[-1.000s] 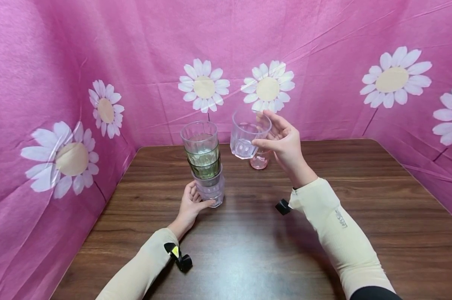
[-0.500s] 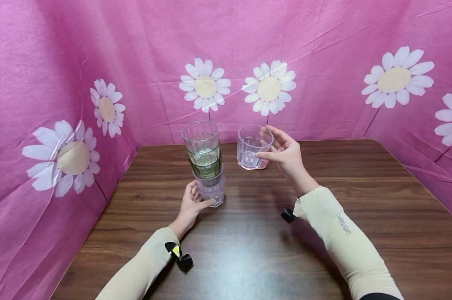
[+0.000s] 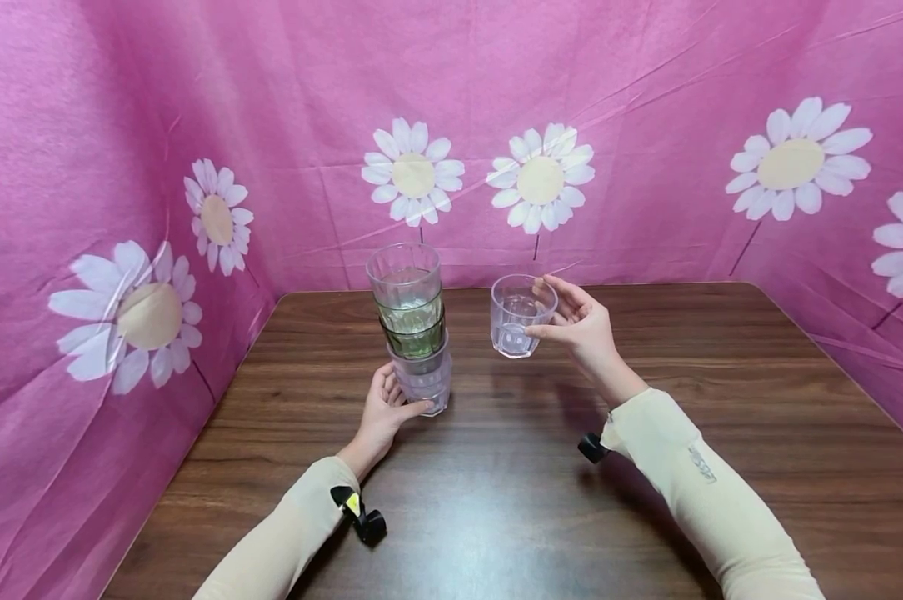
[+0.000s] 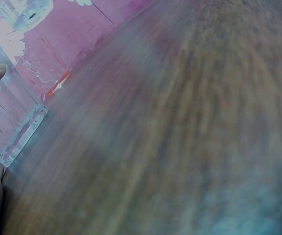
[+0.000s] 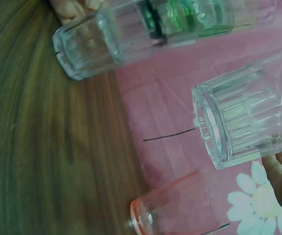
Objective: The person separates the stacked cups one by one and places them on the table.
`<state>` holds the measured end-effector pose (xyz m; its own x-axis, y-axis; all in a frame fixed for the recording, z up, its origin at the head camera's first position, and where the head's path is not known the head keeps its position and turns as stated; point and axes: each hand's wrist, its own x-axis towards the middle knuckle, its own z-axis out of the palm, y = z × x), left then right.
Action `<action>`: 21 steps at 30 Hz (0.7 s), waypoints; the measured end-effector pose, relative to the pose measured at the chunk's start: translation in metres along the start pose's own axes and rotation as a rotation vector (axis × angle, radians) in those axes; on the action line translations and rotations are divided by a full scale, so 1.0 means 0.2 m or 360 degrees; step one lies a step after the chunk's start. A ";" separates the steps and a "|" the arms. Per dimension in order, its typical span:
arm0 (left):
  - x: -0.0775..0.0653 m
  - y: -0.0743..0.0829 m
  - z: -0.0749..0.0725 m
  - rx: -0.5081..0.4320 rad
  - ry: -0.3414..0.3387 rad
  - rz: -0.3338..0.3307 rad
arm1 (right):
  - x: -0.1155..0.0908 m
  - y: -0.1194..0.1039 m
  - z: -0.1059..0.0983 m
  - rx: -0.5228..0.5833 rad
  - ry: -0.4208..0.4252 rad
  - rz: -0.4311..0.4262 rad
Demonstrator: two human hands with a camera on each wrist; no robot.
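A tall stack of nested tumblers (image 3: 412, 333), clear at the bottom and top with green ones between, stands on the table left of centre, leaning slightly left in the head view. My left hand (image 3: 380, 417) holds the lowest clear tumbler, thumb in front and fingers round its left side. To the right of the stack, my right hand (image 3: 582, 329) grips a clear faceted tumbler (image 3: 522, 312) near its rim between thumb and fingers. This tumbler is upright, its base raised off the table in the right wrist view (image 5: 238, 117).
A pink-tinted glass (image 5: 172, 208) stands on the table towards the back, hidden behind the held tumbler in the head view. The brown wood-grain table (image 3: 481, 500) ends at a pink curtain (image 3: 294, 125) printed with white daisies on the back and sides.
My right hand has lowered the clear tumbler and brought it slightly right and nearer, so it now covers the pink glass in the head view. My left hand and the stack have stayed put.
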<state>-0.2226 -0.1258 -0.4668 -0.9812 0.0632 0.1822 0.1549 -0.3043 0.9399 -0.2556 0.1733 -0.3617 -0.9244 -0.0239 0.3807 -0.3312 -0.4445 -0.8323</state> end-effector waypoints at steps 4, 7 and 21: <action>0.00 0.00 0.00 0.0000 0.0000 -0.0001 | -0.02 0.01 -0.04 -0.0044 0.0007 0.0007; 0.00 0.00 0.00 0.0018 0.0006 -0.0012 | -0.04 0.01 -0.07 -0.0057 0.0029 0.0034; 0.00 0.00 0.00 0.0062 0.0023 -0.0037 | -0.08 0.05 -0.23 -0.0066 0.0076 0.0033</action>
<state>-0.2230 -0.1261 -0.4671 -0.9861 0.0560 0.1563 0.1362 -0.2655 0.9544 -0.2523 0.2097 -0.3944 -0.9388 0.0104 0.3444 -0.3186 -0.4068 -0.8562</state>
